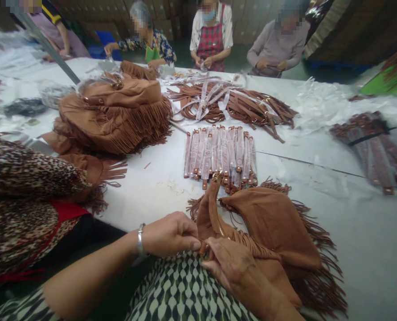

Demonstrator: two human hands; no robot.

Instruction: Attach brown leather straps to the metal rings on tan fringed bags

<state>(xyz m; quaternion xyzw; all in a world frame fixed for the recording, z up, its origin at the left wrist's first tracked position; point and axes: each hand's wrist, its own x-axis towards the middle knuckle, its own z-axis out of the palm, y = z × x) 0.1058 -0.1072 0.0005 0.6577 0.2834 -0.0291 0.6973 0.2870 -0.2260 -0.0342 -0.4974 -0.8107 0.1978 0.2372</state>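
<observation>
A brown suede fringed bag (pixel 278 223) lies at the table's near edge, its long fringe spread to the right. My left hand (pixel 171 234) pinches the bag's near end between thumb and curled fingers. Close beside it my right hand (pixel 231 263) is closed on the same end, where a small metal fitting partly shows; its exact form is hidden by the fingers. A gold zipper (pixel 221 229) runs along the bag's opening, just beyond my hands. Past the bag lies a row of plastic-wrapped brown straps (pixel 218 154) with studded leather ends.
Stacked fringed bags (pixel 111 111) stand at the left, beside a person in a leopard-print sleeve (pixel 34 174). Brown straps (pixel 231 102) lie in a heap behind. At right are a tied bundle of wrapped straps (pixel 372 147) and clear plastic (pixel 328 104). Several people work across the table.
</observation>
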